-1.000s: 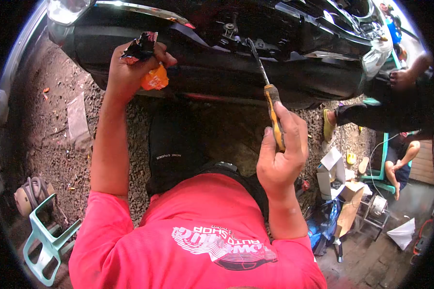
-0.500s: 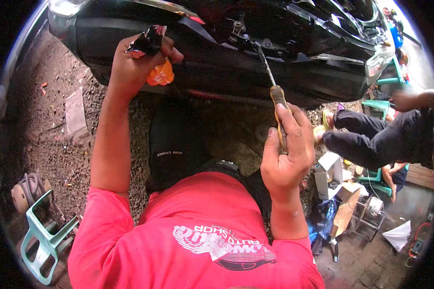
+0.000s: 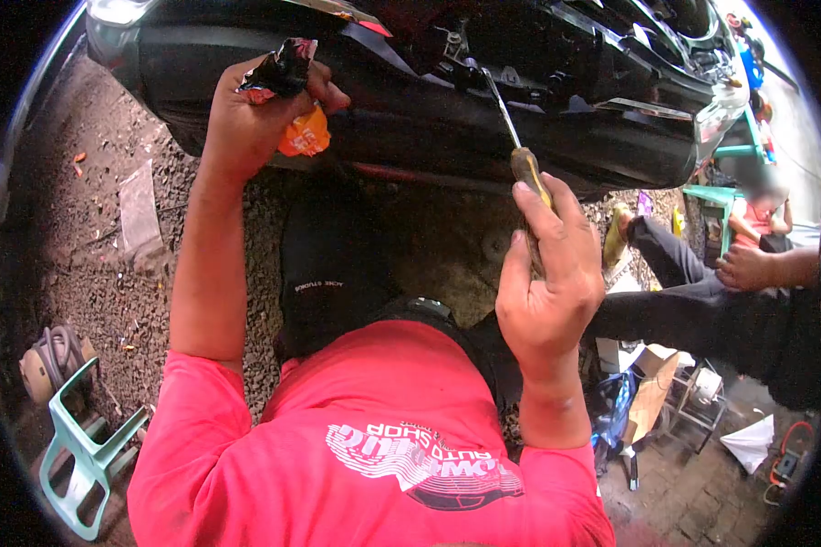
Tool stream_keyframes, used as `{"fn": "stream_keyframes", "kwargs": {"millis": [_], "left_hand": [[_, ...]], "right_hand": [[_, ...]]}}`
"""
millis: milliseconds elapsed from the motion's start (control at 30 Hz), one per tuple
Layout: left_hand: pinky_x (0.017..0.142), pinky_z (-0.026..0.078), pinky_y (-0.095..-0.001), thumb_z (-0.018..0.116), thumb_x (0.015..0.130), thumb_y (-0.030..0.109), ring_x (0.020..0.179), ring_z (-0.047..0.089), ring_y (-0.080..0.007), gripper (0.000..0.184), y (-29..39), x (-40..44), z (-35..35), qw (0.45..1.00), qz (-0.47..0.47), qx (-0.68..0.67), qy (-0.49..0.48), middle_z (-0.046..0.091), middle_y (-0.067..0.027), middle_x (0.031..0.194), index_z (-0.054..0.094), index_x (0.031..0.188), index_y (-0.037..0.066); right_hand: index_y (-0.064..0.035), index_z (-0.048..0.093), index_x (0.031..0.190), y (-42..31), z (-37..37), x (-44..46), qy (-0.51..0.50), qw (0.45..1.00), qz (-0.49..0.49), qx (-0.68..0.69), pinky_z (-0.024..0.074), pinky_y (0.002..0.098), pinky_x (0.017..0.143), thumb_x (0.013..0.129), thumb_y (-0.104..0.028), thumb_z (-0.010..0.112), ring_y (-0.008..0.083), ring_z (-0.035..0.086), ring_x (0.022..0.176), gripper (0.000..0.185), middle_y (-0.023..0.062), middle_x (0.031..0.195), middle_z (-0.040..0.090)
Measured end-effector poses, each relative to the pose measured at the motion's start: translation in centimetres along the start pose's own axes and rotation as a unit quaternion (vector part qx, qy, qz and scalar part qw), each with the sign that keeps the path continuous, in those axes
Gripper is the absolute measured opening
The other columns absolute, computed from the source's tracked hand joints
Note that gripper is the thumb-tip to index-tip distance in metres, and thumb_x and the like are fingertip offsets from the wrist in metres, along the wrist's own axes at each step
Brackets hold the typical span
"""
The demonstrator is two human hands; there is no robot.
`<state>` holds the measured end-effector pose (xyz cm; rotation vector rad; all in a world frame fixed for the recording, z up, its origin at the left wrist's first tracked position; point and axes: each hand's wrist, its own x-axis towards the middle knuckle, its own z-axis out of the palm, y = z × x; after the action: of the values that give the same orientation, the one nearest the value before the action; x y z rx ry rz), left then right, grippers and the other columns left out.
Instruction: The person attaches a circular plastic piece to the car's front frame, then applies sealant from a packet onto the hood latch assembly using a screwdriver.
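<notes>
My left hand [image 3: 246,123] is closed around a crumpled orange packet [image 3: 305,133]. The packet's torn end, with its dark inner side showing, sticks out above my fist in front of the black car bumper [image 3: 392,137]. A screwdriver [image 3: 505,114] with a worn yellow-and-dark handle is held in my right hand [image 3: 556,260], thumb and fingers along the handle. Its metal shaft slants up and left to a small metal fitting [image 3: 454,46] in the car's front opening. Whether the tip touches the fitting, I cannot tell.
A co-worker's dark-trousered leg [image 3: 684,310] and hand [image 3: 748,269] are close on my right. Beyond sits another person [image 3: 762,219]. A green plastic stool [image 3: 82,447] and a coiled hose [image 3: 57,360] are at left. Cardboard [image 3: 652,387] lies at right on the ground.
My right hand and the screwdriver have shifted very slightly; my left hand keeps the packet. The co-worker's leg has come closer and their hand is lower, revealing the seated person behind.
</notes>
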<state>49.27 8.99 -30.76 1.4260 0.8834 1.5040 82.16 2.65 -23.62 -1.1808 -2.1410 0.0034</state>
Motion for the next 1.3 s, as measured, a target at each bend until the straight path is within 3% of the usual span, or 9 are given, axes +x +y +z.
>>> {"fn": "stream_keyframes", "kwargs": {"millis": [300,500,900,1100,1167,1300], "left_hand": [[0.085,0.061,-0.0374,0.064,0.090,-0.009,0.093,0.075,-0.0261,0.009,0.6,-0.1,0.2,0.999,-0.034,0.022,0.022,0.075,-0.0163,0.096,0.069,0.096,-0.004],[0.085,0.061,-0.0379,0.063,0.089,-0.011,0.092,0.075,-0.0269,0.011,0.3,0.0,0.0,0.999,-0.030,0.005,0.019,0.075,-0.0170,0.095,0.069,0.097,-0.005],[0.086,0.060,-0.0382,0.065,0.086,-0.010,0.093,0.075,-0.0266,0.011,0.2,0.2,-0.3,0.999,-0.005,0.054,0.008,0.075,-0.0171,0.096,0.069,0.094,-0.005],[0.085,0.060,-0.0378,0.064,0.086,-0.011,0.093,0.075,-0.0273,0.012,0.3,0.1,-0.2,0.997,-0.047,0.046,0.033,0.075,-0.0178,0.096,0.069,0.095,-0.005],[0.084,0.060,-0.0421,0.081,0.088,0.018,0.090,0.075,-0.0297,0.029,-0.2,0.0,-0.6,0.999,-0.033,0.039,0.017,0.075,-0.0163,0.097,0.070,0.106,-0.002],[0.083,0.060,-0.0417,0.081,0.087,0.017,0.090,0.075,-0.0288,0.029,-0.5,-0.1,-0.5,0.999,-0.030,0.011,0.021,0.076,-0.0161,0.096,0.070,0.107,-0.002]], "right_hand": [[-0.0048,0.072,0.122,1.1,1.4,1.8,0.011,1.000,0.003,0.003,0.0531,0.0438,0.088,0.080,0.008,0.065,0.0387,0.067,0.101,0.044,0.0219,0.124,0.069],[-0.0051,0.070,0.126,1.7,0.7,1.5,0.059,0.997,0.034,0.027,0.0524,0.0434,0.099,0.080,0.008,0.065,0.0376,0.068,0.112,0.048,0.0219,0.126,0.069],[-0.0033,0.068,0.130,1.0,0.4,-1.4,0.038,0.993,0.065,0.093,0.0526,0.0434,0.100,0.082,0.006,0.066,0.0390,0.068,0.114,0.048,0.0235,0.126,0.069],[-0.0030,0.066,0.132,0.7,1.1,-1.6,0.041,0.994,0.049,0.083,0.0535,0.0437,0.098,0.083,0.005,0.066,0.0396,0.068,0.113,0.050,0.0242,0.126,0.068],[-0.0029,0.066,0.132,0.7,1.2,-1.8,0.040,0.994,0.044,0.093,0.0537,0.0440,0.098,0.083,0.005,0.066,0.0399,0.068,0.113,0.050,0.0244,0.126,0.068],[-0.0029,0.066,0.132,0.7,1.2,-2.0,0.040,0.994,0.046,0.093,0.0540,0.0444,0.097,0.083,0.005,0.066,0.0407,0.068,0.112,0.050,0.0246,0.126,0.067]]}}
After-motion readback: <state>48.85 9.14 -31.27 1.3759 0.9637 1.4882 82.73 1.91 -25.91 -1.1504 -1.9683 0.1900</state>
